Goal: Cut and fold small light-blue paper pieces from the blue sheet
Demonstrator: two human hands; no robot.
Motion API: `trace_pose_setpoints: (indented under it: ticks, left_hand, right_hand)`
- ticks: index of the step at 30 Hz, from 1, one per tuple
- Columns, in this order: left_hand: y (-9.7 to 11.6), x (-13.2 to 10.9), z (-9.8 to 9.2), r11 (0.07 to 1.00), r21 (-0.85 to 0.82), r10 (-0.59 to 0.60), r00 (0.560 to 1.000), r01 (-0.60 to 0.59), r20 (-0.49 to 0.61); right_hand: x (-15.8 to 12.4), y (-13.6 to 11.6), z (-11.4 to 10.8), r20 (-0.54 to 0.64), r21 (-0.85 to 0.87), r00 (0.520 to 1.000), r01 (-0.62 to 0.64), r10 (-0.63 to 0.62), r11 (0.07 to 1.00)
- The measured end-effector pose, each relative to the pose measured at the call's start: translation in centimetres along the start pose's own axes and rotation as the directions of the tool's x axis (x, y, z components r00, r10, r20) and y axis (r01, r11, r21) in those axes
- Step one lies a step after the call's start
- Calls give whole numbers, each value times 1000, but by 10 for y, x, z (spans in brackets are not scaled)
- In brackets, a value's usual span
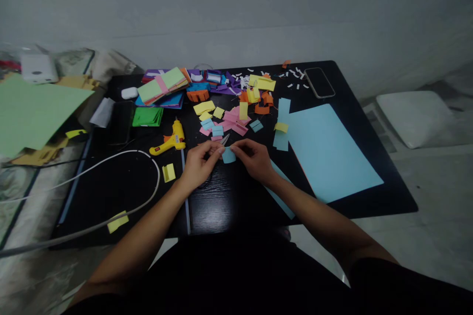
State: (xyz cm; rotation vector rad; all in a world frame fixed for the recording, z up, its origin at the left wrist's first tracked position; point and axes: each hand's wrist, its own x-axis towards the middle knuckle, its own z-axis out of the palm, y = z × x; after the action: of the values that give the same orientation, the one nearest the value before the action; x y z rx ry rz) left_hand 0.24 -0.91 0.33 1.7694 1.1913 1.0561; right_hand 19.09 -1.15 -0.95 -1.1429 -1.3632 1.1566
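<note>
Between my two hands is a small light-blue paper piece (228, 156). The fingers of my left hand (202, 160) pinch its left edge, and those of my right hand (253, 158) pinch its upper right corner. A pair of scissors (225, 140) shows its pointed blades just beyond the left fingertips; its handles are mostly hidden under that hand. Ahead lie small folded paper pieces in blue (218, 131), pink (236, 120) and yellow (204, 107). A light-blue strip (283, 192) lies partly beneath my right forearm.
A yellow glue gun (170, 140) lies left of my hands, near a white cable (157, 177) looping over the black table (225, 206). Large blue sheets (332, 152) and a phone (320, 82) are on the right. Stacked coloured paper (164, 86) sits at the back left.
</note>
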Motion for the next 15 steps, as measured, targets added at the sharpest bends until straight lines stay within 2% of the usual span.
trace_pose_setpoints:
  ticks: [4,6,10,15]
  left_hand:
    - [2,1,-3,986,138,100,994,-94,-41]
    - [2,2,-4,977,172,139,988,-126,-64]
    - [1,1,-3,983,142,130,987,-115,-99]
    - [1,1,-2,997,14,70,998,-70,4]
  right_hand:
    - [0,-2,-1,-27,-81,997,65,-67,995]
    - [-1,-3,-2,-26,-79,998,59,-61,995]
    - [-1,-2,-1,48,125,998,-40,35,991]
    - [2,2,0,70,317,993,-109,91,942]
